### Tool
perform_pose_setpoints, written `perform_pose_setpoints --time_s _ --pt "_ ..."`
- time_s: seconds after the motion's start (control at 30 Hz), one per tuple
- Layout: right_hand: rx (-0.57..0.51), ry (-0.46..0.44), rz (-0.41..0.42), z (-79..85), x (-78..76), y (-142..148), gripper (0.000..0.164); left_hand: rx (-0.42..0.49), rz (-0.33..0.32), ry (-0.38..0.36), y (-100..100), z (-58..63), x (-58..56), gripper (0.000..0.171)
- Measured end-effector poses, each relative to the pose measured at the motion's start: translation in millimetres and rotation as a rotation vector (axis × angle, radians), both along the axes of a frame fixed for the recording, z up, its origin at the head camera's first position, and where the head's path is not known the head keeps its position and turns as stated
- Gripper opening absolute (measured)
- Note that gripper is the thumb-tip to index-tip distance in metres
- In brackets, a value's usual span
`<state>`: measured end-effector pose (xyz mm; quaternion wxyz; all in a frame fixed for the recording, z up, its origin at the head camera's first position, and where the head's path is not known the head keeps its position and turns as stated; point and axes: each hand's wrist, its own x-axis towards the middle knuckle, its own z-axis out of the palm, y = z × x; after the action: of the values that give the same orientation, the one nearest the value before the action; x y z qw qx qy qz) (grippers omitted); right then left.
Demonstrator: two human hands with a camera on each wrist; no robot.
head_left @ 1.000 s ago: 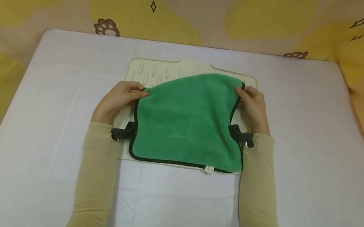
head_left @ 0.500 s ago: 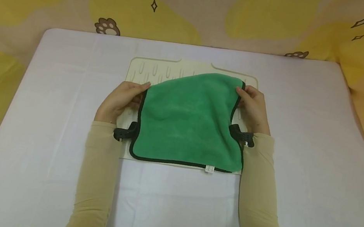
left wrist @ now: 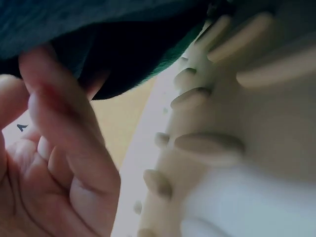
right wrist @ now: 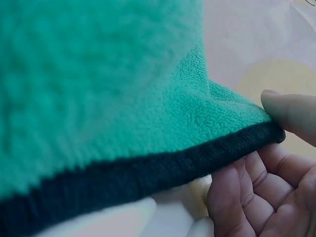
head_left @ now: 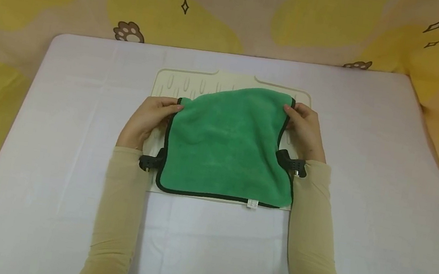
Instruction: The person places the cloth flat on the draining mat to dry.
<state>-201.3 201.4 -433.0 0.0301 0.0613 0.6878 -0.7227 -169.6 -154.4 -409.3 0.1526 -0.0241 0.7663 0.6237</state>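
A green towel [head_left: 226, 147] with black edging is spread between both hands, its far edge raised and its near edge low, where a small white label [head_left: 252, 204] shows. At its far left corner my left hand [head_left: 143, 118] pinches the cloth, thumb on top; the left wrist view has the fingers [left wrist: 64, 113] reaching under the dark underside. My right hand [head_left: 306, 128] grips the far right corner between thumb and fingers, and the right wrist view shows that corner pinched at the black edging [right wrist: 247, 140]. Beneath the towel lies a cream ridged mat [head_left: 187, 78], mostly covered.
The mat rests on a table with a white cloth [head_left: 66, 133]. A patterned yellow and beige curtain [head_left: 238, 12] borders the table at the back and sides. Each wrist carries a black camera mount [head_left: 292, 164].
My left hand has shifted slightly right and away from the body, taking a fresh hold so the corner pokes out past the thumb. The right hand has stayed in place.
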Motion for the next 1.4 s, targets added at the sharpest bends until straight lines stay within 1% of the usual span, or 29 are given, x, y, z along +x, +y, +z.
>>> perform_pose_setpoints --time_s 0.17,0.3,0.4,0.47,0.57,0.67,0.83,0.97,1.07,1.2,1.3,1.4 --pt "-0.016 -0.002 0.0 -0.6 -0.7 -0.1 0.016 0.012 -0.057 -0.02 -0.7 -0.4 0.1 0.04" --pt "-0.021 -0.006 -0.003 -0.9 -0.3 0.8 0.016 0.013 -0.048 -0.051 5.0 -2.1 0.1 0.041" --pt "-0.026 -0.003 -0.006 -1.2 0.3 1.4 0.016 0.024 -0.009 -0.077 10.8 -4.2 0.1 0.044" --pt "-0.033 0.0 -0.008 -1.5 0.5 1.4 0.016 0.033 0.026 -0.079 13.4 -5.8 0.1 0.046" --pt "-0.038 0.006 -0.013 -1.9 0.3 1.0 0.016 0.056 0.077 -0.057 15.0 -8.2 -0.5 0.043" --pt "-0.032 0.006 -0.014 -1.8 0.0 0.2 0.016 0.077 0.112 -0.024 14.0 -9.9 -1.6 0.04" --pt "-0.007 0.008 -0.012 -0.9 -0.4 -0.9 0.016 0.111 0.175 0.009 12.0 -9.5 -2.3 0.035" --pt "-0.008 0.011 -0.013 -0.5 -0.5 -1.1 0.017 0.144 0.212 0.01 11.7 -8.0 -2.5 0.033" --pt "-0.008 0.008 -0.016 -0.3 -0.4 -1.2 0.017 0.178 0.218 0.01 11.8 -7.5 -2.7 0.036" --pt "0.017 0.003 -0.009 -0.1 -0.5 -1.0 0.015 0.258 0.234 0.004 12.1 -7.7 -2.4 0.038" --pt "0.027 -0.007 0.031 -0.5 -0.4 -0.8 0.013 0.351 0.261 -0.004 13.0 -8.1 -2.2 0.04" --pt "0.04 -0.007 0.082 -1.0 -0.3 -0.7 0.013 0.409 0.29 0.001 14.5 -8.6 -2.7 0.041"
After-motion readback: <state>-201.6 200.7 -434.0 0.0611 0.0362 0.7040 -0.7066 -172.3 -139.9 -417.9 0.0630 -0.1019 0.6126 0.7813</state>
